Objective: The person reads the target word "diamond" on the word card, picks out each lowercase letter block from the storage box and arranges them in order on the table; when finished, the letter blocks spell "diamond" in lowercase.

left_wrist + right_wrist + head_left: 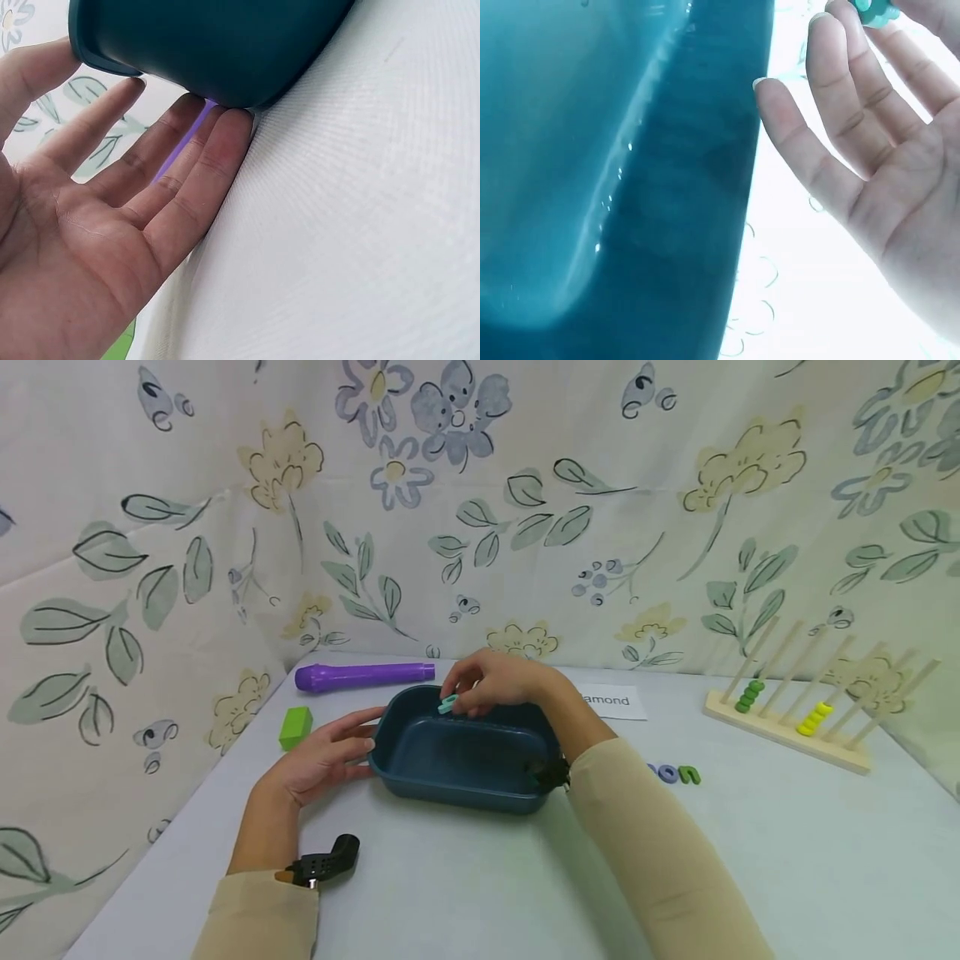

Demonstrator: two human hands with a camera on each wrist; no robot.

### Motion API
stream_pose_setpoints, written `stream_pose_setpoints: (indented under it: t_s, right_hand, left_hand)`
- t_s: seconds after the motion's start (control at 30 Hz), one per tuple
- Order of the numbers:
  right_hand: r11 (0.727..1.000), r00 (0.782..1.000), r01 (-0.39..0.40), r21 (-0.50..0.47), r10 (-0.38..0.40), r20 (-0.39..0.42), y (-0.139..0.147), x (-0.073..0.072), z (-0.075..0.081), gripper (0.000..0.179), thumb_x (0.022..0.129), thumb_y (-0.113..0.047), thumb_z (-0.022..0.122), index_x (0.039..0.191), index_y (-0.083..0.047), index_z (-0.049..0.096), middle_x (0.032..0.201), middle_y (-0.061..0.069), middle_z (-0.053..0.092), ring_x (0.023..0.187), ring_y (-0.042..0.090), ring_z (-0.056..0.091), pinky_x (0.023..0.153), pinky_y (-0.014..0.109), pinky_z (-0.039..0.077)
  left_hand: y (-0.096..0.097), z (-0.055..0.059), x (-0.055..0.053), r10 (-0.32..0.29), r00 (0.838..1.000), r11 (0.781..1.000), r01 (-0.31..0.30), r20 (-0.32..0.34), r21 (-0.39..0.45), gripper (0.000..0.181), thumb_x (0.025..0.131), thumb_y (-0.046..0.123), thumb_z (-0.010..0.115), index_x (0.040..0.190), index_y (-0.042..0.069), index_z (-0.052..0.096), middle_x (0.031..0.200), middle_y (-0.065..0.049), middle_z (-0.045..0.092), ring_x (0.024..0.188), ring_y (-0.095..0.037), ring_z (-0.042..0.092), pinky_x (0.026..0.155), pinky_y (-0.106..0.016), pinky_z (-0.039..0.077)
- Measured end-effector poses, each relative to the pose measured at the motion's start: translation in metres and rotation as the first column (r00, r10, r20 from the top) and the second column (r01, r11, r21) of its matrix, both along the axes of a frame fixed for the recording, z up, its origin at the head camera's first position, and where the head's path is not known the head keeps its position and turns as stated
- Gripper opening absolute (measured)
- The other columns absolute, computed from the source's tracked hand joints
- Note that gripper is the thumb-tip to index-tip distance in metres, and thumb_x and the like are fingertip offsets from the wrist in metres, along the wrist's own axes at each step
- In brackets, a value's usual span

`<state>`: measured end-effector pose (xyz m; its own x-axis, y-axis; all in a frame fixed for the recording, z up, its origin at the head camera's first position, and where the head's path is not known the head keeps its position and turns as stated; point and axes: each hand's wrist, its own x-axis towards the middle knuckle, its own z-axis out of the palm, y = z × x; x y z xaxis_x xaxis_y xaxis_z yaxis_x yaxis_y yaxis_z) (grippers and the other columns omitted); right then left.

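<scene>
A dark teal plastic basin (465,803) stands on the white table in the head view. My left hand (326,760) is at its left end, with nearly straight fingertips touching the outer wall and rim; the left wrist view shows the palm bare. Over the basin's far side, my right hand (491,683) pinches a small teal letter-like piece (447,703) between thumb and fingers. In the right wrist view, this teal piece (876,11) shows only at the top edge, its exact shape hidden by the fingers. Shallow water appears to glint inside the basin there.
Behind the basin lies a purple toy microphone (363,676); a green block (296,728) is at the left. To the right are a word card (615,702), partly covered by my arm, colored letters (678,774) and a wooden bead counter (787,731). Floral cloth (480,543) hangs behind.
</scene>
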<state>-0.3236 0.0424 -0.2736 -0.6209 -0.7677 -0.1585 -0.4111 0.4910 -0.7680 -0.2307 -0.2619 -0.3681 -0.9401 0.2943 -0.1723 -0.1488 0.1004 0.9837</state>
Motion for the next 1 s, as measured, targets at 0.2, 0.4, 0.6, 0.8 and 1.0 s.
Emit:
stream_pose_setpoints:
  t_s: [0.2, 0.4, 0.6, 0.8, 1.0]
  right_hand:
    - [1.0, 0.999, 0.007, -0.028, -0.009, -0.054, 0.015, 0.007, 0.003, 0.031, 0.092, -0.019, 0.075, 0.122, -0.01, 0.073, 0.102, 0.004, 0.074, 0.096, 0.023, 0.068, 0.087, 0.034, 0.06]
    - [0.998, 0.997, 0.007, -0.065, -0.013, -0.081, 0.029, 0.012, 0.005, 0.035, 0.09, -0.024, 0.077, 0.124, -0.014, 0.075, 0.107, 0.0, 0.075, 0.103, 0.022, 0.066, 0.091, 0.038, 0.057]
    - [0.994, 0.999, 0.024, -0.111, -0.027, -0.026, 0.04, 0.013, 0.002, 0.033, 0.092, -0.023, 0.075, 0.125, -0.016, 0.076, 0.118, 0.001, 0.075, 0.102, 0.022, 0.073, 0.093, 0.038, 0.06]
    - [0.985, 0.999, 0.046, -0.164, -0.043, 0.02, 0.05, 0.017, 0.002, 0.029, 0.1, -0.026, 0.068, 0.126, -0.014, 0.075, 0.117, 0.005, 0.077, 0.101, 0.025, 0.076, 0.093, 0.039, 0.062]
    - [0.972, 0.994, 0.106, -0.208, -0.103, 0.026, 0.059, 0.019, 0.003, 0.03, 0.103, -0.028, 0.064, 0.127, -0.012, 0.073, 0.113, 0.007, 0.078, 0.107, 0.033, 0.074, 0.094, 0.041, 0.061]
  left_hand:
    - [-0.001, -0.001, 0.001, -0.003, 1.0, 1.0, 0.003, -0.003, 0.005, 0.066, 0.103, 0.02, 0.063, 0.162, 0.014, 0.034, 0.165, -0.021, 0.033, 0.13, -0.025, 0.058, 0.103, -0.044, 0.056]
    - [-0.001, -0.001, 0.0, -0.006, 1.0, 1.0, 0.006, -0.007, 0.008, 0.067, 0.102, 0.022, 0.064, 0.162, 0.014, 0.035, 0.165, -0.02, 0.033, 0.127, -0.02, 0.06, 0.103, -0.043, 0.057]
    - [-0.001, -0.002, -0.001, -0.019, 1.0, 1.0, 0.019, -0.014, 0.014, 0.067, 0.102, 0.021, 0.063, 0.162, 0.013, 0.034, 0.166, -0.021, 0.032, 0.125, -0.018, 0.062, 0.102, -0.042, 0.057]
    - [-0.001, -0.004, -0.001, -0.023, 1.0, 0.999, 0.023, -0.01, 0.024, 0.067, 0.102, 0.021, 0.064, 0.162, 0.013, 0.034, 0.166, -0.021, 0.032, 0.125, -0.018, 0.062, 0.102, -0.041, 0.057]
    - [-0.001, -0.002, -0.001, -0.019, 1.0, 1.0, 0.019, -0.002, 0.023, 0.067, 0.102, 0.021, 0.063, 0.162, 0.013, 0.034, 0.166, -0.021, 0.032, 0.125, -0.018, 0.062, 0.102, -0.04, 0.057]
